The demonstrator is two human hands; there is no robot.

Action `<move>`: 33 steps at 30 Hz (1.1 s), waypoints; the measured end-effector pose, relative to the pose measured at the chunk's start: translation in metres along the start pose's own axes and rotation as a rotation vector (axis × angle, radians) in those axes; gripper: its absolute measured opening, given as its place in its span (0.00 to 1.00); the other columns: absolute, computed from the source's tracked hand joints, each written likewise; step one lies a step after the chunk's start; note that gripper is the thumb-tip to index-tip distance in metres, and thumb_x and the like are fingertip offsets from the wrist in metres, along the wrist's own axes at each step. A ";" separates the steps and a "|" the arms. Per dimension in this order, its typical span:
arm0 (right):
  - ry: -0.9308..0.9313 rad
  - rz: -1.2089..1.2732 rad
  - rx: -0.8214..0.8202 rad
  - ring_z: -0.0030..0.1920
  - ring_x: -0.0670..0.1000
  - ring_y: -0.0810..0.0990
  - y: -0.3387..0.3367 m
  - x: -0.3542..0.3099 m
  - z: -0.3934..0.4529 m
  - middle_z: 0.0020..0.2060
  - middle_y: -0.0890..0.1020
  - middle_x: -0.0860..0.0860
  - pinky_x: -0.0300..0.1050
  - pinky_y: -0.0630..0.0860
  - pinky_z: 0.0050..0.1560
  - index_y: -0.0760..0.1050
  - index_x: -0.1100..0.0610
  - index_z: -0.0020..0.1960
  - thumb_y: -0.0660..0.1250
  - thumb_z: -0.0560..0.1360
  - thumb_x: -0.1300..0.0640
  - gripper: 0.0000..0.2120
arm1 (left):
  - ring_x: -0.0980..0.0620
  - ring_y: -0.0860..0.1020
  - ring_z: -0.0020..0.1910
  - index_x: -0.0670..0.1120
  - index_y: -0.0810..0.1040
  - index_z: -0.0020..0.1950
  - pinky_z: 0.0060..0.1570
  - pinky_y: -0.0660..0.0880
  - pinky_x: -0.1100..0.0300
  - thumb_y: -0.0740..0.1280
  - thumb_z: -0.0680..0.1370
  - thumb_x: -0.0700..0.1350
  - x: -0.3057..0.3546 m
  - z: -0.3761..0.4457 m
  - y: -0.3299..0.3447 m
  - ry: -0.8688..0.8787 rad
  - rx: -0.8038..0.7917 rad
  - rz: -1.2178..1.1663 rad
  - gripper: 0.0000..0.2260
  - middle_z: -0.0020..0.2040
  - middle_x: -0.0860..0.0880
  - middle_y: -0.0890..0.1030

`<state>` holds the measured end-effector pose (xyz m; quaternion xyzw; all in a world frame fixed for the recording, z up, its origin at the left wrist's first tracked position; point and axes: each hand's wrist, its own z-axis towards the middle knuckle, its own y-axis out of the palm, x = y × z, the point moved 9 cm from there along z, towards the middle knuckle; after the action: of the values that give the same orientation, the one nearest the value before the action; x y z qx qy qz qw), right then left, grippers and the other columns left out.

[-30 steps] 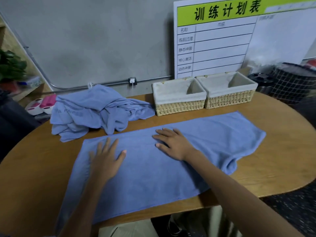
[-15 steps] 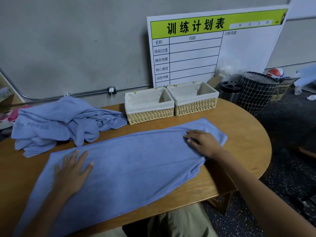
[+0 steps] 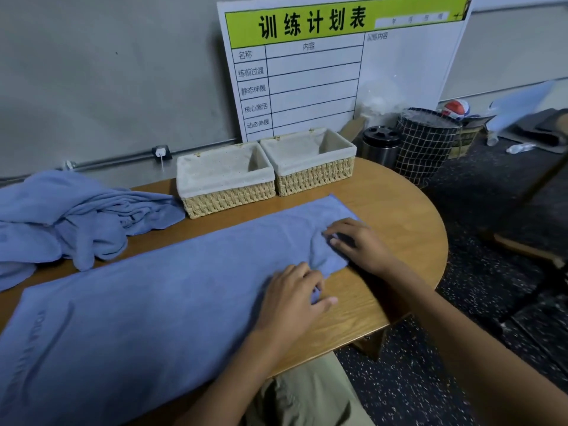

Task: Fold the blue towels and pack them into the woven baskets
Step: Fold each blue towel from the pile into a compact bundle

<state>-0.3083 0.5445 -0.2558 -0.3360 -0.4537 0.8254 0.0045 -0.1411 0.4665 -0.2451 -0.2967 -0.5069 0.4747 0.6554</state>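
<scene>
Towel: flat along surface front edge | left hand and right hand: pinching towel's right end | baskets: empty, rear edge | advice: lift both corners level, fold leftward squarely.

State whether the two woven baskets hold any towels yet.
Empty. Both woven baskets show only bare cloth lining; the spread towel and the heaped towels lie on the table.

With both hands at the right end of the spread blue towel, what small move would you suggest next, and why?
Probably lift that end and carry it leftward to fold the flat blue towel in half. The right hand and left hand both pinch its bunched right edge, and the two lined woven baskets hold nothing.
</scene>
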 end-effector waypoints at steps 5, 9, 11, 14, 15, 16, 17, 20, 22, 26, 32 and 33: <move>-0.042 0.066 -0.008 0.60 0.46 0.78 -0.007 -0.005 -0.006 0.55 0.82 0.48 0.51 0.75 0.61 0.82 0.52 0.55 0.67 0.77 0.49 0.11 | 0.49 0.79 0.48 0.51 0.77 0.47 0.45 0.72 0.53 0.72 0.76 0.54 -0.009 0.007 -0.013 -0.154 0.045 -0.032 0.09 0.46 0.52 0.81; -0.060 0.140 0.011 0.61 0.44 0.78 -0.010 -0.017 -0.005 0.56 0.82 0.47 0.51 0.73 0.64 0.83 0.52 0.54 0.69 0.77 0.47 0.11 | 0.56 0.81 0.39 0.50 0.81 0.42 0.40 0.76 0.56 0.71 0.76 0.55 -0.022 0.013 -0.011 -0.305 -0.020 -0.099 0.09 0.37 0.55 0.83; -0.092 0.172 0.017 0.60 0.44 0.78 -0.011 -0.030 -0.006 0.55 0.83 0.48 0.47 0.73 0.64 0.83 0.55 0.53 0.70 0.77 0.49 0.11 | 0.62 0.78 0.32 0.48 0.82 0.39 0.36 0.73 0.62 0.73 0.77 0.48 -0.028 0.014 -0.009 -0.363 0.012 -0.469 0.08 0.31 0.58 0.81; -0.118 0.240 0.004 0.60 0.43 0.78 -0.012 -0.050 -0.007 0.55 0.83 0.50 0.37 0.70 0.63 0.83 0.59 0.53 0.70 0.76 0.52 0.11 | 0.63 0.74 0.32 0.42 0.80 0.43 0.36 0.69 0.67 0.69 0.81 0.42 -0.031 0.015 -0.010 -0.369 0.053 -0.775 0.07 0.30 0.58 0.79; -0.125 0.257 -0.002 0.60 0.44 0.78 -0.012 -0.055 -0.007 0.55 0.83 0.50 0.37 0.70 0.64 0.83 0.59 0.54 0.71 0.76 0.51 0.13 | 0.63 0.72 0.31 0.42 0.77 0.44 0.35 0.67 0.66 0.67 0.82 0.43 -0.034 0.015 -0.008 -0.367 0.061 -0.785 0.08 0.29 0.58 0.77; -0.134 0.265 -0.019 0.61 0.45 0.77 -0.011 -0.059 -0.008 0.56 0.82 0.50 0.39 0.70 0.64 0.83 0.58 0.55 0.72 0.75 0.50 0.14 | 0.63 0.70 0.29 0.43 0.75 0.45 0.33 0.66 0.64 0.65 0.83 0.44 -0.037 0.013 -0.007 -0.365 0.069 -0.772 0.08 0.28 0.59 0.74; -0.154 0.258 -0.042 0.62 0.45 0.77 -0.010 -0.063 -0.009 0.57 0.82 0.49 0.41 0.70 0.65 0.82 0.58 0.57 0.73 0.74 0.48 0.17 | 0.61 0.67 0.28 0.44 0.73 0.45 0.32 0.64 0.62 0.64 0.83 0.46 -0.041 0.012 -0.005 -0.366 0.085 -0.740 0.09 0.27 0.58 0.72; -0.266 0.141 -0.086 0.62 0.45 0.76 -0.005 -0.078 -0.015 0.58 0.81 0.48 0.41 0.69 0.64 0.82 0.56 0.58 0.75 0.69 0.41 0.24 | 0.58 0.67 0.29 0.50 0.70 0.45 0.34 0.65 0.54 0.62 0.83 0.53 -0.046 0.005 -0.005 -0.359 0.140 -0.607 0.10 0.30 0.55 0.69; -0.311 0.067 -0.088 0.60 0.45 0.77 -0.001 -0.083 -0.017 0.58 0.81 0.48 0.42 0.70 0.63 0.82 0.54 0.57 0.75 0.68 0.39 0.25 | 0.58 0.71 0.33 0.51 0.69 0.45 0.38 0.68 0.55 0.61 0.83 0.52 -0.043 0.002 -0.006 -0.343 0.166 -0.558 0.09 0.33 0.55 0.73; -0.288 0.076 -0.081 0.59 0.48 0.78 0.004 -0.076 -0.018 0.57 0.81 0.48 0.52 0.74 0.59 0.84 0.53 0.53 0.74 0.69 0.39 0.21 | 0.57 0.68 0.29 0.52 0.68 0.44 0.34 0.66 0.55 0.61 0.84 0.50 -0.039 0.001 -0.003 -0.323 0.141 -0.536 0.09 0.30 0.58 0.71; -0.290 0.083 -0.021 0.57 0.47 0.79 -0.003 -0.073 -0.020 0.56 0.81 0.47 0.54 0.74 0.57 0.85 0.52 0.51 0.75 0.71 0.44 0.14 | 0.56 0.65 0.27 0.51 0.68 0.44 0.31 0.63 0.54 0.61 0.84 0.49 -0.037 0.002 -0.003 -0.282 0.142 -0.538 0.09 0.27 0.55 0.67; -0.293 0.082 -0.014 0.57 0.47 0.79 -0.003 -0.074 -0.021 0.56 0.81 0.47 0.54 0.74 0.58 0.85 0.52 0.52 0.75 0.72 0.45 0.13 | 0.56 0.65 0.27 0.50 0.69 0.44 0.32 0.63 0.54 0.62 0.84 0.49 -0.037 0.002 -0.002 -0.281 0.144 -0.539 0.09 0.27 0.55 0.68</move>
<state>-0.2403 0.5383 -0.2204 -0.2300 -0.4412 0.8619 -0.0978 -0.1433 0.4309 -0.2569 -0.0356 -0.6181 0.3550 0.7005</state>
